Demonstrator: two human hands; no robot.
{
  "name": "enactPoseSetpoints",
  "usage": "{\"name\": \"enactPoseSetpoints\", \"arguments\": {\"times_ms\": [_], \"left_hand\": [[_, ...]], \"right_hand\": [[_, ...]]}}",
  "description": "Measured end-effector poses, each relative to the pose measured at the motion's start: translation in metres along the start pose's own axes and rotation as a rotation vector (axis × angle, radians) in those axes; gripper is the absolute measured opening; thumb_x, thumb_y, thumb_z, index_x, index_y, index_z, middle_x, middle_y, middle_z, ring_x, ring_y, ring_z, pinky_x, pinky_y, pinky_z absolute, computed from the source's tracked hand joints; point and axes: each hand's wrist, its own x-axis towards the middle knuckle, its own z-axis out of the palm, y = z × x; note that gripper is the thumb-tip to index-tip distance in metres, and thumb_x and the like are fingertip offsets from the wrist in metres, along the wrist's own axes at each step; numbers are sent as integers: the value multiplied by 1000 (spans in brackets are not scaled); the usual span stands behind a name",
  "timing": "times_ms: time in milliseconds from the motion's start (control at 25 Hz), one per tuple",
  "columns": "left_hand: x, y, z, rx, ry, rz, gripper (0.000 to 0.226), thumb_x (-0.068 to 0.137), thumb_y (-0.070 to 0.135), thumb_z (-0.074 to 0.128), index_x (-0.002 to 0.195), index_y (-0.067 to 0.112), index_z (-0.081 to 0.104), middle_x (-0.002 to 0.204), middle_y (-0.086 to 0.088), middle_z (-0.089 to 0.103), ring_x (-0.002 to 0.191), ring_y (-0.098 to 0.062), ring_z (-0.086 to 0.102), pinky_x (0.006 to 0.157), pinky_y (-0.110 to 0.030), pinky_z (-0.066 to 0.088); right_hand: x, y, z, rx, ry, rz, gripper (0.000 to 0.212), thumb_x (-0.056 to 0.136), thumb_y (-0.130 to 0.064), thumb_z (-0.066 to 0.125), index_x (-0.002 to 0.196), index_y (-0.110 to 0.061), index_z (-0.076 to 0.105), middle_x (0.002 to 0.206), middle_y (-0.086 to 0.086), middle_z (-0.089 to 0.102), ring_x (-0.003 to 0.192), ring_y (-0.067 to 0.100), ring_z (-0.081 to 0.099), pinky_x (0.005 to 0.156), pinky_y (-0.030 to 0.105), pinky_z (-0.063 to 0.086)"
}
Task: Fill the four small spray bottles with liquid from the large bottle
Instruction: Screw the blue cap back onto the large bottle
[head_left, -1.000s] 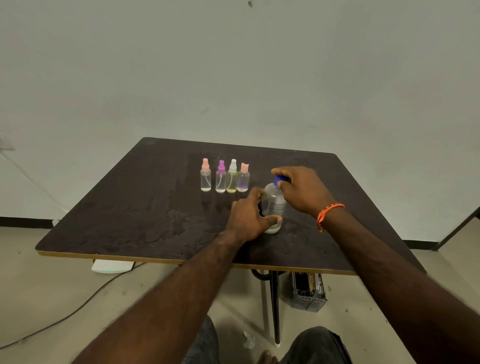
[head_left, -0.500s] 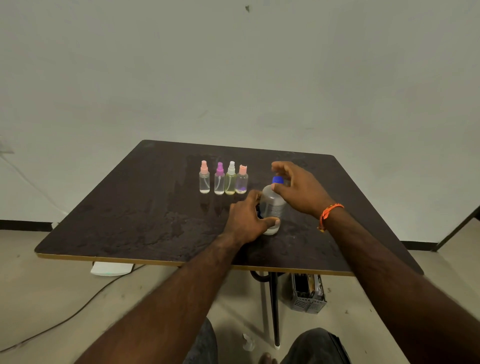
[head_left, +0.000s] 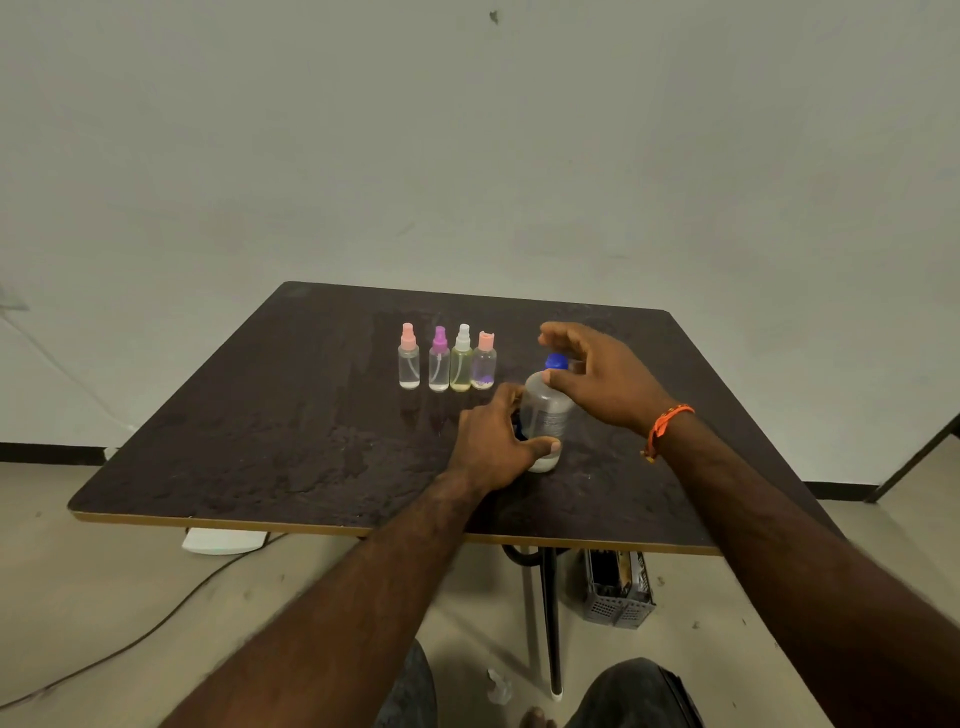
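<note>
The large clear plastic bottle with a blue cap (head_left: 546, 410) stands upright on the dark surface (head_left: 270, 431) — left hand (head_left: 496, 447) gripping its base, right hand (head_left: 602, 379) spread loosely over the cap — right of four small capped spray bottles (head_left: 448, 358).

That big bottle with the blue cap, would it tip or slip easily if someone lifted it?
The large bottle looks nearly empty, with liquid only at its base, so it is probably light and easy to knock over. Its clear plastic wall seems smooth, perhaps slippery. The left hand grips it low, which likely steadies it; the blue cap is on.
</note>
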Motion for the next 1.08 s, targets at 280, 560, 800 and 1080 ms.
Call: {"name": "enactPoseSetpoints", "arguments": {"times_ms": [280, 560, 800, 1080], "left_hand": [[0, 0, -1, 26, 8, -2, 76, 71, 52, 90, 132, 27, 53, 128, 5, 71, 113, -13, 68, 104, -45, 55], [1, 0, 0, 7, -3, -6, 76, 72, 48, 91, 133, 24, 52, 131, 2, 70, 116, -15, 67, 106, -47, 52], [0, 0, 0, 27, 3, -7, 76, 70, 52, 90, 132, 29, 51, 129, 5, 70, 114, -14, 67, 106, -48, 52], [0, -2, 0, 28, -9, -14, 74, 68, 55, 88, 128, 30, 52, 125, 7, 71, 112, -14, 67, 106, -49, 51]], "right_hand": [[7, -1, 2, -229, 237, 75, 44, 71, -53, 84, 94, -21, 65, 82, -8, 65, 75, 10, 61, 70, 29, 53], [2, 6, -9, 0, -6, -17, 41, 94, -16, 66, 135, -17, 61, 133, -2, 65, 117, 7, 60, 108, 34, 47], [6, 5, 5, -231, 240, 87, 47, 72, -60, 80, 91, -21, 62, 84, -7, 66, 76, 11, 60, 61, 25, 43], [-3, 16, 8, 86, 181, -7, 37, 89, -25, 75, 124, -16, 67, 117, -1, 72, 104, 10, 68, 95, 30, 55]]}}
